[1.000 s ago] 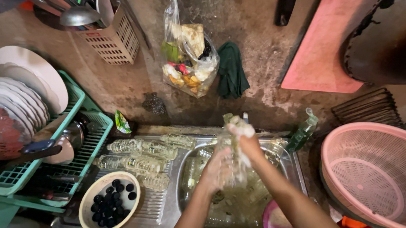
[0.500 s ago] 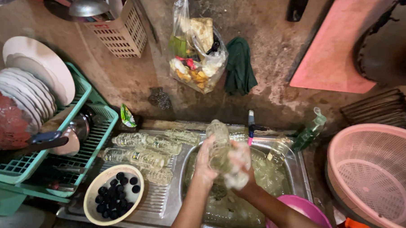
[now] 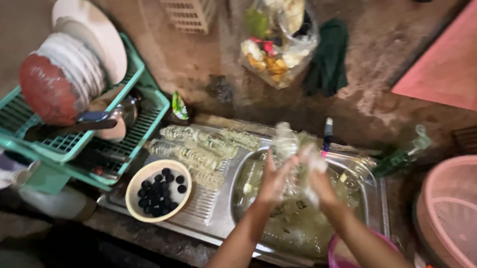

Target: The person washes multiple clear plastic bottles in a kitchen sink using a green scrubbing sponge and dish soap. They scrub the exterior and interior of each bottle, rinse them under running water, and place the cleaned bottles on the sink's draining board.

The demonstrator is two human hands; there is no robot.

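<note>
Items counted at the sink:

- One stainless steel sink basin (image 3: pixel 364 170) with murky water, set in a ribbed metal drainboard (image 3: pixel 215 202).
- One clear glass vessel (image 3: pixel 288 146), blurred, held upright above the basin.
- Two hands. The left hand (image 3: pixel 274 180) lay open-palmed against the vessel's left side, fingers spread upward. The right hand (image 3: pixel 319 179) pressed its right side with a pale, foamy scrubbing cloth (image 3: pixel 312 159); its grip beyond that could not be told through the blur.
- Several clear ribbed glasses (image 3: pixel 206 149) lying in two rows on the drainboard; the exact count could not be told.
- One cream round bowl (image 3: pixel 160 190) of dark round fruit, just left of the basin.
- One green plastic dish rack (image 3: pixel 64 138) holding a stack of white plates (image 3: pixel 79 65).
- One pink plastic basket (image 3: pixel 452 215) at far right.
- One hanging clear plastic bag of scraps (image 3: pixel 279 40), one dark green cloth (image 3: pixel 328 58) beside it.

Change from half a second earlier: the vessel sat between both hands as before, at much the same height over the basin; the view had shifted downward and leftward.
</note>
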